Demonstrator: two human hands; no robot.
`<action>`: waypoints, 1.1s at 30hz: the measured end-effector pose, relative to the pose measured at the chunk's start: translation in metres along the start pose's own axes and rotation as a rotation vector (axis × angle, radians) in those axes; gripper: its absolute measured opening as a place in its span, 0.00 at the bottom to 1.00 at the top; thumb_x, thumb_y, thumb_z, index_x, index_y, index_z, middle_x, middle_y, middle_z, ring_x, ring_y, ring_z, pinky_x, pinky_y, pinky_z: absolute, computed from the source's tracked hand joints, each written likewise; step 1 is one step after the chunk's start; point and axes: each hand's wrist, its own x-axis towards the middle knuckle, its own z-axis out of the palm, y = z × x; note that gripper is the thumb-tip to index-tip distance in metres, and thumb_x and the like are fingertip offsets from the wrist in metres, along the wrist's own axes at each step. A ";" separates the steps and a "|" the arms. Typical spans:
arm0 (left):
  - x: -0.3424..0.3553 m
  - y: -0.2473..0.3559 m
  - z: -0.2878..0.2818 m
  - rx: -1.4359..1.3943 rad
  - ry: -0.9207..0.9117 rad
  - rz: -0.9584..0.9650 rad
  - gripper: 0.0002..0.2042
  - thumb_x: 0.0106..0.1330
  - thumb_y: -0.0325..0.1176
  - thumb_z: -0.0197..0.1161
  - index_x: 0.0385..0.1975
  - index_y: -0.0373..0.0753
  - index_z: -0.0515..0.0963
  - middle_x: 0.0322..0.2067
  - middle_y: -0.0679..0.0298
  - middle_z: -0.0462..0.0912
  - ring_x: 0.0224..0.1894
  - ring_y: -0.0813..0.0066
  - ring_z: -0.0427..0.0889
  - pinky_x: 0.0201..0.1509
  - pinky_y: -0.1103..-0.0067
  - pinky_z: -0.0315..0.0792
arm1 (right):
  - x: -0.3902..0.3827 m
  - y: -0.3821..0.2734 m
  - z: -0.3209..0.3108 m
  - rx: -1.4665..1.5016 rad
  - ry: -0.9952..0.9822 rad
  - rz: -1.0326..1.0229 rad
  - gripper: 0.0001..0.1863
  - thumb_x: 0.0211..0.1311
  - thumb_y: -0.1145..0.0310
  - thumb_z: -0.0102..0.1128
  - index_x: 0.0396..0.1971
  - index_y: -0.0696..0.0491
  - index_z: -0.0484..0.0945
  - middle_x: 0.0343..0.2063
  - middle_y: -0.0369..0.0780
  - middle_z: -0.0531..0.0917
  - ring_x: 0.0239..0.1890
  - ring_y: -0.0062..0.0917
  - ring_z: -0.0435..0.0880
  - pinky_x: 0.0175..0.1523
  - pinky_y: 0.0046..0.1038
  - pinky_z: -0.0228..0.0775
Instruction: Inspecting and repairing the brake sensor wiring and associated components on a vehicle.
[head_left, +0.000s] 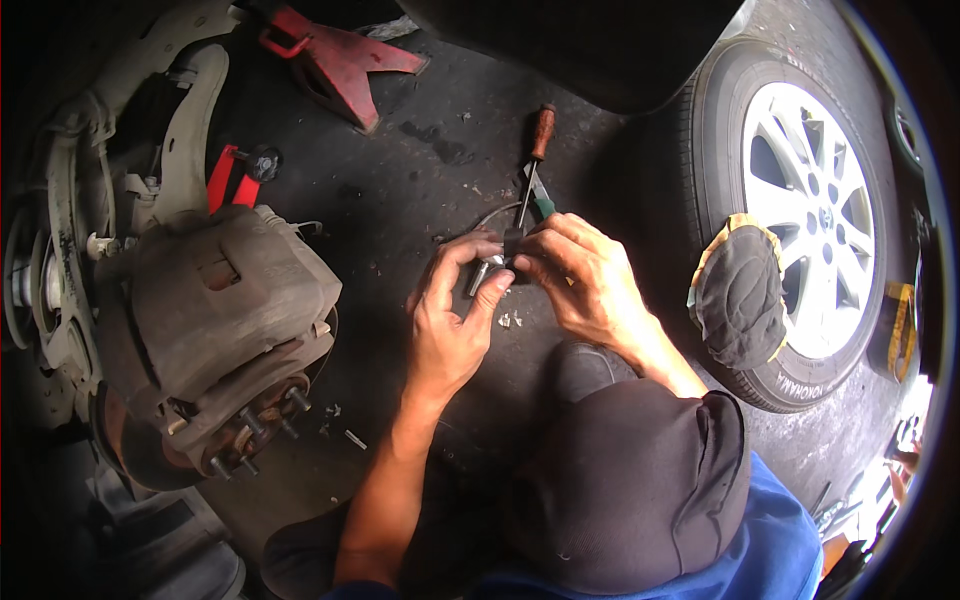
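Metal part [480, 278] is grasped by our left hand [448, 328] and right hand [588, 275], above the floor [400, 190]. Beyond it we see a screwdriver [541, 135], with a brake [235, 300] on our left, a wheel [826, 215] on our right.

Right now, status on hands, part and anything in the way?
Left hand holds metal part. Right hand beside it, hold unclear. Screwdriver just beyond both hands, not blocking them.

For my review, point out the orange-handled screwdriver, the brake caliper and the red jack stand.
Orange-handled screwdriver [542, 140]: head view, on its handle.
Brake caliper [245, 305]: head view, on its broad housing.
Red jack stand [342, 68]: head view, on the middle of its red body.
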 end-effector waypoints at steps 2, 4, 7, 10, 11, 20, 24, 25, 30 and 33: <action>0.004 0.010 0.000 0.108 0.045 0.095 0.07 0.69 0.26 0.73 0.43 0.34 0.85 0.50 0.54 0.90 0.56 0.57 0.89 0.61 0.67 0.80 | -0.004 0.003 0.001 0.004 -0.014 0.010 0.07 0.63 0.73 0.74 0.35 0.58 0.82 0.30 0.42 0.80 0.32 0.39 0.82 0.37 0.37 0.77; 0.005 0.012 -0.001 0.153 0.046 0.101 0.06 0.69 0.25 0.73 0.42 0.34 0.85 0.48 0.54 0.90 0.54 0.56 0.89 0.59 0.67 0.80 | -0.006 0.004 0.002 0.009 -0.029 0.020 0.08 0.64 0.73 0.74 0.34 0.58 0.82 0.30 0.41 0.80 0.32 0.39 0.82 0.37 0.38 0.77; 0.007 0.010 -0.003 0.237 0.067 0.159 0.05 0.68 0.25 0.73 0.39 0.34 0.85 0.44 0.56 0.89 0.51 0.56 0.88 0.56 0.68 0.80 | -0.007 0.003 0.004 0.018 -0.025 0.035 0.08 0.63 0.71 0.76 0.34 0.57 0.83 0.30 0.41 0.80 0.32 0.37 0.82 0.37 0.37 0.77; 0.007 0.009 -0.006 0.281 0.081 0.165 0.04 0.67 0.25 0.74 0.36 0.33 0.85 0.40 0.57 0.88 0.50 0.57 0.88 0.55 0.68 0.80 | -0.007 0.003 0.008 -0.011 0.018 0.013 0.09 0.61 0.70 0.77 0.36 0.56 0.85 0.30 0.40 0.81 0.32 0.35 0.81 0.37 0.36 0.77; 0.006 0.009 -0.005 0.282 0.076 0.124 0.04 0.67 0.25 0.74 0.35 0.33 0.85 0.39 0.57 0.88 0.50 0.57 0.88 0.54 0.68 0.80 | -0.007 0.003 0.006 -0.011 0.018 0.000 0.10 0.60 0.70 0.78 0.37 0.56 0.86 0.30 0.39 0.81 0.32 0.35 0.81 0.37 0.36 0.77; -0.001 -0.005 0.001 -0.227 -0.104 -0.072 0.13 0.72 0.24 0.72 0.52 0.32 0.79 0.60 0.54 0.82 0.62 0.68 0.82 0.71 0.69 0.76 | -0.003 0.006 0.002 -0.023 0.057 -0.040 0.10 0.58 0.73 0.77 0.39 0.54 0.86 0.31 0.39 0.81 0.31 0.34 0.80 0.35 0.35 0.76; 0.000 -0.009 0.004 -0.174 -0.145 -0.084 0.15 0.72 0.24 0.72 0.54 0.32 0.78 0.59 0.56 0.83 0.62 0.68 0.83 0.72 0.69 0.75 | -0.004 0.003 0.001 -0.044 0.134 -0.096 0.09 0.59 0.75 0.76 0.38 0.55 0.85 0.31 0.39 0.81 0.30 0.34 0.80 0.33 0.34 0.74; 0.000 -0.011 0.002 -0.153 -0.143 -0.093 0.15 0.72 0.24 0.72 0.55 0.31 0.78 0.58 0.56 0.83 0.63 0.67 0.83 0.72 0.68 0.75 | -0.005 0.002 0.003 -0.038 0.135 -0.097 0.09 0.59 0.75 0.76 0.38 0.55 0.85 0.31 0.39 0.81 0.30 0.34 0.80 0.33 0.34 0.74; -0.005 -0.012 0.008 -0.080 -0.063 -0.082 0.15 0.69 0.25 0.74 0.52 0.32 0.80 0.54 0.56 0.86 0.59 0.62 0.86 0.66 0.68 0.78 | 0.000 0.004 -0.004 -0.069 -0.025 -0.034 0.08 0.58 0.74 0.76 0.34 0.54 0.83 0.29 0.39 0.79 0.31 0.35 0.81 0.35 0.35 0.76; 0.000 -0.005 0.006 -0.033 0.049 0.009 0.11 0.67 0.25 0.75 0.47 0.33 0.83 0.46 0.56 0.89 0.55 0.57 0.88 0.60 0.67 0.80 | 0.007 -0.004 -0.012 -0.082 -0.070 -0.029 0.09 0.58 0.74 0.76 0.33 0.55 0.82 0.29 0.39 0.78 0.32 0.35 0.81 0.35 0.36 0.77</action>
